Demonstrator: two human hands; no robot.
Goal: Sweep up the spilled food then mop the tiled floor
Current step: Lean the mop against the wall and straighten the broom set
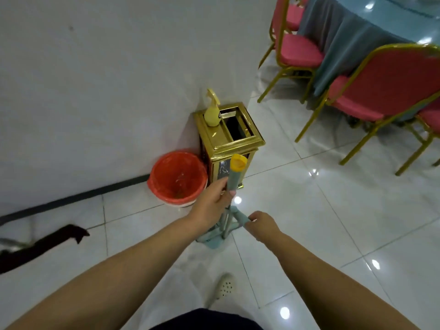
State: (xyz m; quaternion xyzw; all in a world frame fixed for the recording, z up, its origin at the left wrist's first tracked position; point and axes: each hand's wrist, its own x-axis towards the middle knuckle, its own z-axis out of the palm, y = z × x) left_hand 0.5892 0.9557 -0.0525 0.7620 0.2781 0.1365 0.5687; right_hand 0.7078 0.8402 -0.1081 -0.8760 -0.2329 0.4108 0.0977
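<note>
My left hand [214, 198] grips the upright teal broom handle [233, 177], which ends in a yellow cap. My right hand [260, 223] holds a second, shorter teal handle [239, 216] that slants down to the teal dustpan [212, 239] resting on the white tiled floor [321, 210]. Broom and dustpan stand together just in front of me. A red-lined waste bin [177, 178] stands open against the wall, left of the broom. No spilled food shows on the tiles.
A gold metal bin [231, 136] with a yellow bottle [212, 115] on top stands at the wall corner. Red chairs with gold frames [381, 91] and a table under a blue cloth [352, 34] fill the right. A black object [42, 244] lies left. My white shoe [223, 288] is below.
</note>
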